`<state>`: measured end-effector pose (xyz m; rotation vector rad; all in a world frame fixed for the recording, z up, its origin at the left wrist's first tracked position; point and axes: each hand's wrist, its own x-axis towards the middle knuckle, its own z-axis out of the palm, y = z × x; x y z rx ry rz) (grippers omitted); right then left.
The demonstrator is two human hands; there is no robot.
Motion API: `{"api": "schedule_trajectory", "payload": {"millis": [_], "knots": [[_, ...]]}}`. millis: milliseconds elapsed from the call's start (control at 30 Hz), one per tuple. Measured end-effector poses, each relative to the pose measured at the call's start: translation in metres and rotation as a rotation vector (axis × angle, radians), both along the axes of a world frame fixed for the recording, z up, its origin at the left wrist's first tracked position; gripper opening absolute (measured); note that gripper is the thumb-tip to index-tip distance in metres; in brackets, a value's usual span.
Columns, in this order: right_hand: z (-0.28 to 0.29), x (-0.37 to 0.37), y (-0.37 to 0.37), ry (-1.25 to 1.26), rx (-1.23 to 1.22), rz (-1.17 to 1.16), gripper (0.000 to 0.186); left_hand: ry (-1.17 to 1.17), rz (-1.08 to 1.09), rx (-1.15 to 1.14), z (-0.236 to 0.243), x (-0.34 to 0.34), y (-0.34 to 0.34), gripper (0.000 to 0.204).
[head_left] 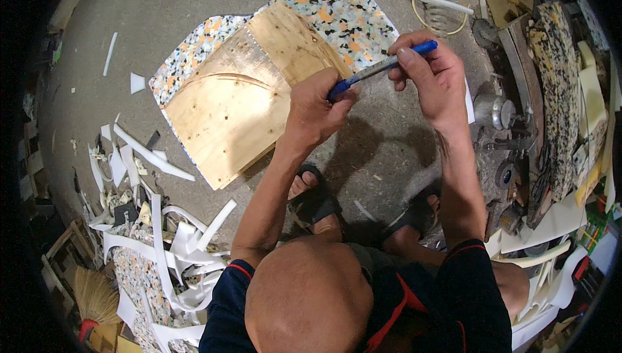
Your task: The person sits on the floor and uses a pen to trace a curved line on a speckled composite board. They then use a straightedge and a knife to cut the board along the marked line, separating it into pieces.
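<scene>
A blue pen (377,68) with a greyish clear barrel is held slantwise between my two hands. The fingers of my left hand (315,108) are closed round its lower blue end. My right hand (431,75) pinches the pen near its upper blue end, thumb against the fingers. Beneath my left hand is a pale plywood panel (220,119) with a dark curved mark, and a second plywood piece (295,38) adjoins it. Both lie on a speckled multicolour foam sheet (337,6), part of which the wood hides.
White foam offcuts (162,249) are heaped at the lower left, near a straw broom (96,294). On the right stand a metal cylinder (494,112), a speckled foam block (555,94) and wooden pieces. My sandalled feet (315,200) are on the concrete floor (152,22).
</scene>
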<state>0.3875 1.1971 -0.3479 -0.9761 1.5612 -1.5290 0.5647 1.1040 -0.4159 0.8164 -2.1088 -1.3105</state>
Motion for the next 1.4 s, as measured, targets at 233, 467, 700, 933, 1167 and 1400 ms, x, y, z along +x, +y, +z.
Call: {"api": "schedule_trajectory", "payload": {"millis": [233, 467, 700, 933, 1167, 1400], "knots": [[-0.020, 0.017, 0.020, -0.173, 0.138, 0.089, 0.015, -0.006, 0.049, 0.145, -0.016, 0.004, 0.009, 0.027], [-0.054, 0.061, 0.047, -0.292, 0.106, -0.111, 0.020, -0.040, 0.132, 0.169, -0.045, 0.011, 0.033, 0.018], [-0.099, 0.001, 0.068, -0.112, 0.486, -0.160, 0.029, -0.242, -0.278, 0.061, -0.052, 0.015, 0.062, 0.047], [-0.135, -0.053, 0.115, 0.793, 0.925, 0.336, 0.032, -0.504, 0.604, -0.336, -0.065, 0.111, -0.055, 0.049], [-0.133, 0.009, 0.037, 0.898, 0.435, 0.016, 0.048, -0.691, 0.894, -0.060, -0.065, 0.200, -0.062, 0.067], [-0.138, 0.047, -0.071, 0.790, 0.623, 0.041, 0.048, -0.639, 1.036, 0.024, -0.079, 0.204, -0.062, 0.075]]}}
